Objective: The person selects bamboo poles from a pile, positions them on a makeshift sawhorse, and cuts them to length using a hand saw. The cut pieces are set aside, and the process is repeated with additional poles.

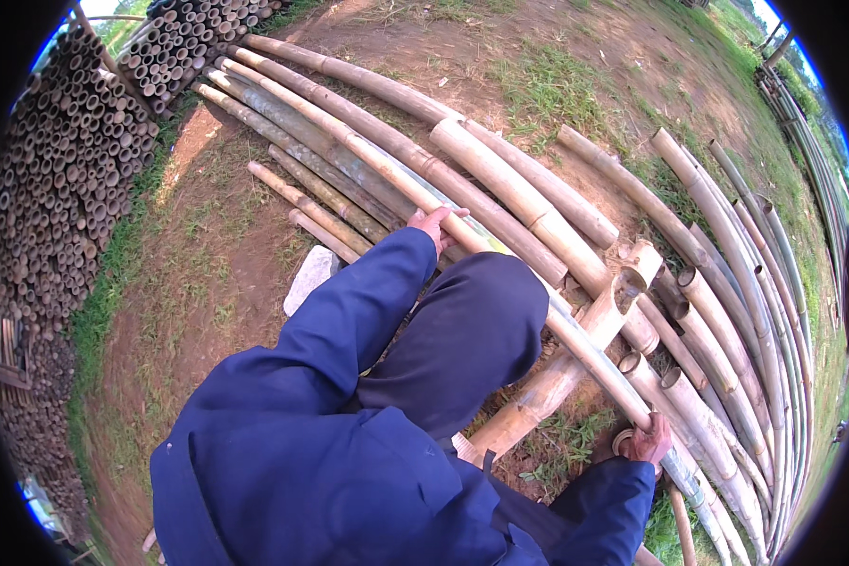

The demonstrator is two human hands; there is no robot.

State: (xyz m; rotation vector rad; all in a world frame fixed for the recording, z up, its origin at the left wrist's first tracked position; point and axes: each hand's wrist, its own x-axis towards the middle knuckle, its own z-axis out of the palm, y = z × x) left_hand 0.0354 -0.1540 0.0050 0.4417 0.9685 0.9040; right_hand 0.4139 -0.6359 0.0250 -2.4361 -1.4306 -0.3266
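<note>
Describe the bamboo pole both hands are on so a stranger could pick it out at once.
Start at the row of bamboo poles lying across the bare ground. The held pole is the long thin pale one crossing the person's knee, with the left hand on its far part and the right hand near its cut end. Its neighbours are thicker and untouched.

bamboo pole point(500, 259) | long, pale yellow-green | lying diagonally across stacked poles | both ends gripped

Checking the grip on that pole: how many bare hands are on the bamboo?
2. The left hand rests on the long bamboo pole above the blue-clad knee. The right hand grips the same pole at lower right, near its cut end. No other hands show.
</note>
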